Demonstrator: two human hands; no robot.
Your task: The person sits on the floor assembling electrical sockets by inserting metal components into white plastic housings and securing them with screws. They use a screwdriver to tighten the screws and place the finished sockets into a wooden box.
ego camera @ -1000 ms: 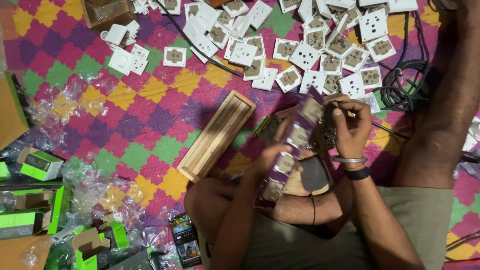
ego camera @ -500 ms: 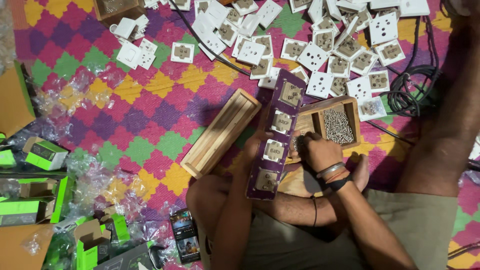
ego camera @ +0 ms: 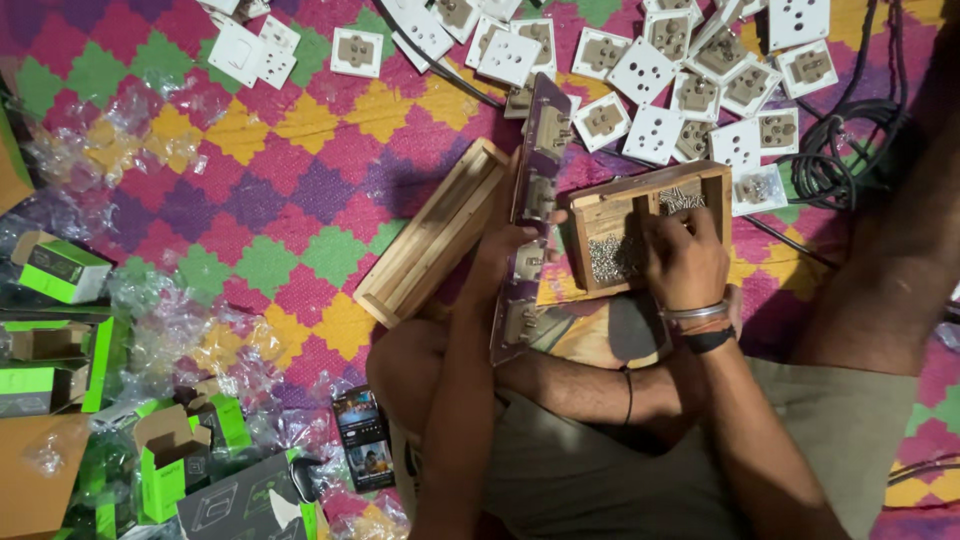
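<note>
- The right hand [ego camera: 685,262] has its fingers curled down into the screws [ego camera: 612,258] in the wooden tray [ego camera: 645,192]; whether it already pinches one cannot be told.
- The left hand [ego camera: 515,245] is closed around the panel [ego camera: 535,215], holding it on edge.
- The panel lies just left of the tray, touching or almost; its long axis runs away from the person.
- The right hand is nearer to the screws.

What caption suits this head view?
Left hand holds a long purple socket panel while right hand reaches into a wooden box of small screws.
</note>
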